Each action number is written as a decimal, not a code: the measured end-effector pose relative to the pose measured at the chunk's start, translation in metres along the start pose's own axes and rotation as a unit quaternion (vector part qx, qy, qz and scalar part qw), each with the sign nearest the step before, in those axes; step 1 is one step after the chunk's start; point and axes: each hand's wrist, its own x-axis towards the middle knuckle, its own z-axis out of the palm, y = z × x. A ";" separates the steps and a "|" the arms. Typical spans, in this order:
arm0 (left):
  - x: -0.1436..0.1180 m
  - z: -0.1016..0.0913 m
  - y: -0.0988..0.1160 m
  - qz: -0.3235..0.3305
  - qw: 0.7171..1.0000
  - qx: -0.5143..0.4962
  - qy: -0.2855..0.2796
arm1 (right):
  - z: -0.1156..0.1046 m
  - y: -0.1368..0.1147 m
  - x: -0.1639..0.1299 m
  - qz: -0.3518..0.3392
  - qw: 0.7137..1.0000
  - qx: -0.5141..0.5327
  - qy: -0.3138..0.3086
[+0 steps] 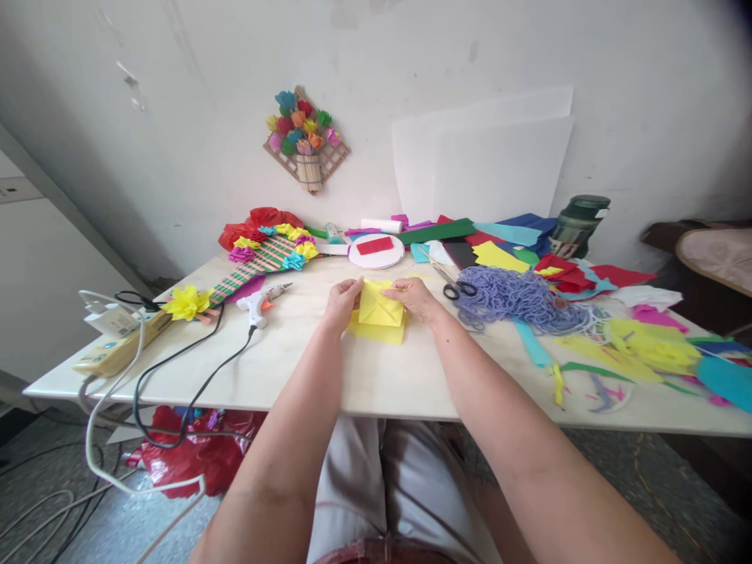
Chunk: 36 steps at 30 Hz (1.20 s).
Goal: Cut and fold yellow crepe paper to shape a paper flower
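Between my two hands is a small yellow paper square (381,305) with crease lines crossing on its face. My left hand (345,301) pinches its upper left edge. At the upper right, the thumb and fingers of my right hand (414,298) grip the same sheet. Below it, more yellow paper (376,333) shows against the tabletop; I cannot tell whether the two are joined. Beyond my hands lies a white oval disc (395,254) with a red paper rectangle (374,246) on it.
A white glue gun (256,309) with its cord lies left, near a power strip (111,352) and a flower-trimmed stick craft (258,270). To the right are black scissors (460,291), purple yarn (517,298), scattered coloured paper (652,345) and a dark green bottle (579,225).
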 end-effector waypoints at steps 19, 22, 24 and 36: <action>0.002 0.000 0.000 0.030 0.997 0.044 0.048 | 0.002 0.001 0.000 -0.021 1.000 -0.023 -0.005; 0.000 0.002 -0.001 0.004 0.999 0.032 0.016 | 0.003 0.002 0.000 -0.026 0.999 -0.038 -0.002; -0.001 0.003 -0.001 -0.009 1.000 0.026 0.000 | 0.003 0.002 0.000 -0.027 0.999 -0.039 -0.005; -0.004 0.004 0.003 0.008 1.000 0.001 0.004 | -0.002 0.005 0.004 -0.056 0.998 -0.020 0.005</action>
